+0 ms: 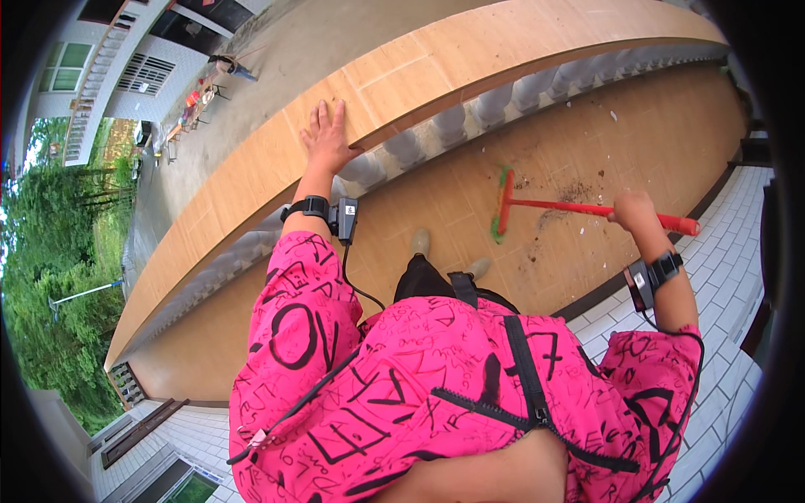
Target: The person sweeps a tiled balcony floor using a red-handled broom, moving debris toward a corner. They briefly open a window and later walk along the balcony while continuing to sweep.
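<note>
My left hand (328,142) lies flat on the broad tan top of the balcony railing (411,71), fingers spread, holding nothing. On the right, my right hand (635,210) is closed round the red handle of a broom (562,206). The end of the handle sticks out past my fist to the right. Its red head with green bristles (501,232) rests on the tan tiled floor (470,201), a little beyond my feet. Dark dirt and small pale scraps (579,191) are scattered on the floor beside and under the handle.
Grey balusters (449,123) stand under the railing along the floor's far side. A white brick-tiled wall (713,222) runs close on the right. My shoes (421,242) are near the broom head. Below, outside, a person (232,67) is near a table with things (194,101).
</note>
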{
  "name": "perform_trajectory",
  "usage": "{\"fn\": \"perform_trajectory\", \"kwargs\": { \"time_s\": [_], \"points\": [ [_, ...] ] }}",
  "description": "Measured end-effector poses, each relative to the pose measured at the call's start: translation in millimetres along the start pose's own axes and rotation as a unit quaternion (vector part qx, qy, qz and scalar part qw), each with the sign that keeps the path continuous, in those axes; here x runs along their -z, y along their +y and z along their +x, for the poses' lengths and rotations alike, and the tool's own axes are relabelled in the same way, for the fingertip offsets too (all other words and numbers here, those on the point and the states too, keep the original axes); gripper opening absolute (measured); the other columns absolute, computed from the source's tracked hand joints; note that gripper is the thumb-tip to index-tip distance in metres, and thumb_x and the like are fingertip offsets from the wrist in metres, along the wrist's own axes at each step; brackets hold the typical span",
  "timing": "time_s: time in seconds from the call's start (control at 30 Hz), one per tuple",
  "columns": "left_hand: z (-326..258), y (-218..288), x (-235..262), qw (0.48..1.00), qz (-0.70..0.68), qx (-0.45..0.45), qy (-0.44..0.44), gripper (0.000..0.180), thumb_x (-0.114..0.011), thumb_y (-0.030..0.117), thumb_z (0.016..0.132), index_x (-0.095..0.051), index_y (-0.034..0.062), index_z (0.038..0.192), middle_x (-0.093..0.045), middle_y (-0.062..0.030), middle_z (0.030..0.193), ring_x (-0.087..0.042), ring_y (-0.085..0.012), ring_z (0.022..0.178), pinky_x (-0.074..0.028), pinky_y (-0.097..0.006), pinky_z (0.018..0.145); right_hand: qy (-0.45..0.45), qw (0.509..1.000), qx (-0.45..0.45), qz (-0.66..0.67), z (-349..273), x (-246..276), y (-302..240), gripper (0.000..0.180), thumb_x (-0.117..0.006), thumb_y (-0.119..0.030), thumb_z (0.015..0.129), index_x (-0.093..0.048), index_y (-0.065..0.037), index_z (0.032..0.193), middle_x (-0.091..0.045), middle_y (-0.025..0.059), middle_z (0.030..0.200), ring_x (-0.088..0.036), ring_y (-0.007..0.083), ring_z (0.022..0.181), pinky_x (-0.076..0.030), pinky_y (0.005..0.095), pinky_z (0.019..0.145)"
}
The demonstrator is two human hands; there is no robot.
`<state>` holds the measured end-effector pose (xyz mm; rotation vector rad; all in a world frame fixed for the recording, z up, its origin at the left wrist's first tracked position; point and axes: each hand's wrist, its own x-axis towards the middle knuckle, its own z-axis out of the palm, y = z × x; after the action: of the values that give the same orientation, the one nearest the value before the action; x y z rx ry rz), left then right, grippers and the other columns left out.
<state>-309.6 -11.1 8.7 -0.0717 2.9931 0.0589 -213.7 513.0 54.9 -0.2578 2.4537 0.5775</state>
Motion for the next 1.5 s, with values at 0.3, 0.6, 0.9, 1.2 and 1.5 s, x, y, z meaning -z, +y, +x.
{"fn": "perform_trajectory", "kwargs": {
  "time_s": [0.3, 0.6, 0.9, 1.2, 1.5],
  "points": [
    [7, -11, -10, 1.0, 0.011, 0.0, 0.015, 0.105, -0.08, 0.035, 0.054, -0.018, 0.0233, 0.138, -0.011, -0.0113, 0.145, -0.01, -0.0307, 0.134, -0.016, -0.057, 0.101, -0.063, 0.985, -0.123, 0.108, -35, 8, 13, 0.037, -0.052, -0.042, 0.082, -0.065, -0.007, 0.086, -0.063, 0.0152, 0.085, -0.061, 0.0316, 0.081, -0.048, 0.0411, 0.07],
    [8, -12, -13, 1.0, 0.0, -0.014, 0.026, 0.11, -0.081, 0.035, 0.052, -0.015, 0.0221, 0.139, -0.009, -0.0137, 0.145, -0.009, -0.0308, 0.134, -0.016, -0.058, 0.1, -0.121, 0.969, -0.139, 0.166, -1, -62, -11, 0.04, -0.052, -0.042, 0.083, -0.065, -0.006, 0.093, -0.062, 0.0167, 0.097, -0.06, 0.0324, 0.089, -0.047, 0.0408, 0.075],
    [7, -33, -25, 1.0, 0.006, -0.006, 0.006, 0.108, -0.081, 0.033, 0.053, -0.015, 0.0218, 0.139, -0.011, -0.0134, 0.145, -0.011, -0.0314, 0.133, -0.017, -0.058, 0.1, 0.042, 0.968, -0.182, 0.166, -25, -31, -14, 0.032, -0.052, -0.039, 0.083, -0.064, -0.009, 0.087, -0.063, 0.0149, 0.083, -0.061, 0.032, 0.081, -0.048, 0.0426, 0.069],
    [8, -31, -28, 1.0, 0.009, -0.003, 0.017, 0.108, -0.081, 0.032, 0.053, -0.016, 0.0219, 0.139, -0.011, -0.0132, 0.145, -0.012, -0.0315, 0.133, -0.018, -0.059, 0.099, 0.055, 0.938, -0.279, 0.199, -137, -35, 40, 0.031, -0.049, -0.039, 0.084, -0.06, -0.009, 0.089, -0.061, 0.0176, 0.079, -0.058, 0.037, 0.077, -0.046, 0.0458, 0.067],
    [6, -41, -12, 0.998, 0.036, 0.031, -0.036, 0.109, -0.081, 0.035, 0.053, -0.016, 0.0218, 0.139, -0.011, -0.0143, 0.145, -0.012, -0.0318, 0.133, -0.018, -0.057, 0.1, 0.011, 0.903, -0.305, 0.301, -37, -85, 9, 0.044, -0.044, -0.047, 0.085, -0.062, -0.008, 0.097, -0.061, 0.0206, 0.093, -0.057, 0.0378, 0.09, -0.045, 0.0466, 0.075]
  ]
}}
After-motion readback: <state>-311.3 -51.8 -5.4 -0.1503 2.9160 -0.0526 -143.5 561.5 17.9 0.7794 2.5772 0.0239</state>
